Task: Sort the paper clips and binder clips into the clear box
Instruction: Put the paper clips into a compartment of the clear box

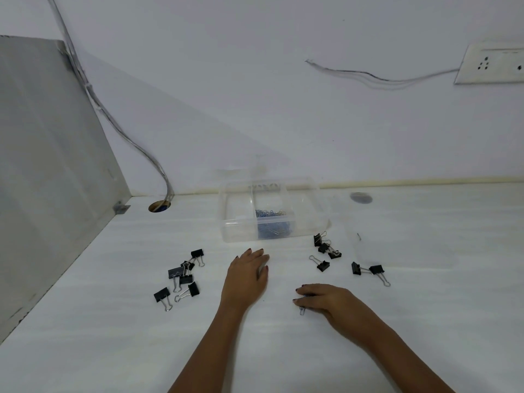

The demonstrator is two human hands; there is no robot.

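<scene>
White tabletop, head view looking down. Clear plastic box with an inner divider sits centre frame, close to the back wall. A pile of blue wire paper clips lies in the compartment just right of the divider.

Black binder clips with silver wire handles are loose on the table in groups:
- The left cluster of binder clips is left of centre, well apart from the box.
- The right cluster of binder clips is just beside the box's lower right corner.
- A single binder clip lies just below that cluster.
- A pair of binder clips lies further right.

Left hand is at centre, just below the box. It lies palm down on the table with fingers straight and released, holding nothing.

Right hand is lower right of centre, palm down with fingers pointing left. One small loose paper clip pokes out at the thumb side, touching the hand. Cannot tell if it is pinched or only lying under the fingers.

White wall socket plate is at upper right, with thin wires trailing left from it. Grey partition panel is at left. Cable bundle drops into a round desk hole.
</scene>
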